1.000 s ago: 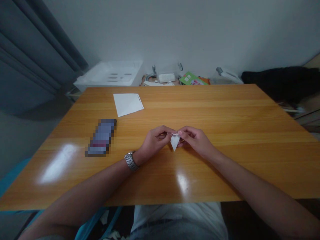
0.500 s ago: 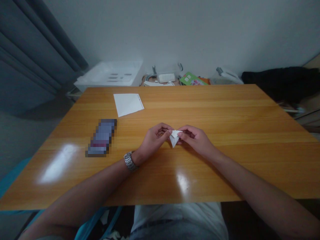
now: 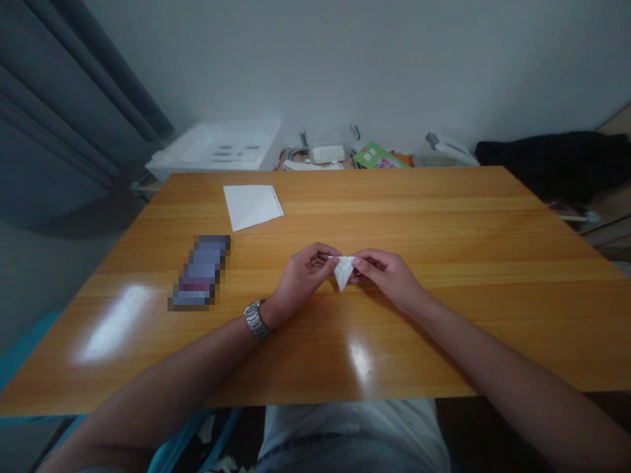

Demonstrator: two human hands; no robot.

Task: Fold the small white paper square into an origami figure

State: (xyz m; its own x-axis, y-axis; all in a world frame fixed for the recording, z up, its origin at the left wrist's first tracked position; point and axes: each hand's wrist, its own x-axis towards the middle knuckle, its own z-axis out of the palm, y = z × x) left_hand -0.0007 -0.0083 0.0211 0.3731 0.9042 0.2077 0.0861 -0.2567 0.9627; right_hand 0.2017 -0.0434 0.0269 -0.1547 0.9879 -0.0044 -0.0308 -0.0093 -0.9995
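Note:
A small piece of folded white paper (image 3: 343, 272) is held between my two hands, just above or on the wooden table. It is triangular, with its point toward me and crease lines across its face. My left hand (image 3: 310, 270), with a metal watch (image 3: 257, 319) on the wrist, pinches the paper's upper left corner between thumb and fingers. Closed on the upper right corner is my right hand (image 3: 383, 270), its thumb on top. Fingertips behind the paper are partly hidden.
A torn-edged white sheet (image 3: 253, 207) lies farther back on the wooden table (image 3: 444, 223). Left of my hands is a pixelated phone-like object (image 3: 201, 272). Beyond the far edge are a white tray (image 3: 221, 144), a green booklet (image 3: 377, 156) and dark cloth (image 3: 552, 164).
The flap at the top of the folded paper now lies differently, showing a flatter face with a straight upper edge. My right thumb has shifted slightly; both hands stay in place.

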